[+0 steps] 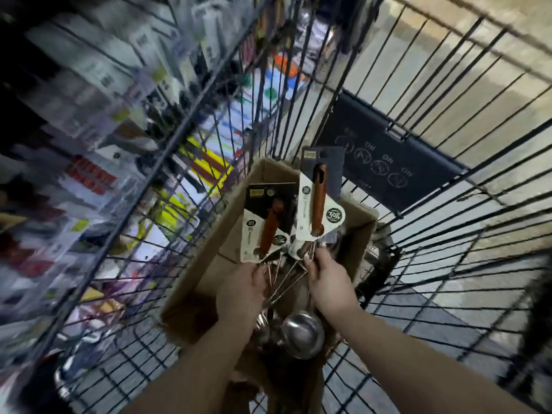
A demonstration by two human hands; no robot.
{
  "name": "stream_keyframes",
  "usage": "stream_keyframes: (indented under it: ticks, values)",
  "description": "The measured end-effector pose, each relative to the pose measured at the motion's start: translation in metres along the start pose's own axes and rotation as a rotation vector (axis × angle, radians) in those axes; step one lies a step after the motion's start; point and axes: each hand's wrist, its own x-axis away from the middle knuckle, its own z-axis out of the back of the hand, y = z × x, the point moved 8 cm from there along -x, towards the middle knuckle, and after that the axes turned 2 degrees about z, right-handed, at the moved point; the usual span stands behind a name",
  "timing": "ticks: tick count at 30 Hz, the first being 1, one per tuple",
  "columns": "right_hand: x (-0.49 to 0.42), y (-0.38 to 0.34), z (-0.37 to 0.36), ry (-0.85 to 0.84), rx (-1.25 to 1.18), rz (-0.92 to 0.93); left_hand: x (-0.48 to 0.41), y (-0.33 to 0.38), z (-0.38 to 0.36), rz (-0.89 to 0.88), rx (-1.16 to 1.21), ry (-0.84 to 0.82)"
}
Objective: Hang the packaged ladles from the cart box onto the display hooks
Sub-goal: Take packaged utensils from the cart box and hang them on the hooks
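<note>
Many blurred packaged goods (89, 115) fill the left of the frame, behind the bars of a black wire cart (167, 150). At lower centre an open brown cardboard box (191, 312) sits inside the cart. The left hand (240, 291) reaches into it, fingers (259, 274) curled around thin steel shafts just below a carded wood-handled ladle (268, 222) that stands upright. Just beside it, the right hand (328, 282) pinches the shaft under a second carded wood-handled ladle (318, 201), raised higher above the box. A shiny steel ladle bowl (301, 333) lies between the wrists. At centre right, a dark sign panel (385, 165) hangs on the cart.
</note>
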Motion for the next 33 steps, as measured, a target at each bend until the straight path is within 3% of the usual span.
stream_keyframes:
  ticks: [4, 9, 19, 27, 33]
  values:
    - [0.018, -0.037, 0.025, -0.002, 0.020, 0.102, 0.015, 0.023, 0.056, -0.071, -0.096, 0.131]
    - [0.041, -0.088, 0.050, 0.020, 0.042, 0.224, 0.031, 0.046, 0.126, -0.031, -0.082, 0.292]
    - [0.089, -0.217, 0.061, -0.038, 0.069, 0.491, 0.098, 0.053, 0.230, 0.049, 0.209, 0.455]
    - [0.171, -0.328, 0.023, -0.098, 0.122, 0.774, 0.190, -0.015, 0.325, 0.106, 0.358, 0.637]
    - [0.302, -0.395, -0.057, -0.208, 0.142, 0.986, 0.320, -0.122, 0.393, 0.175, 0.452, 0.865]
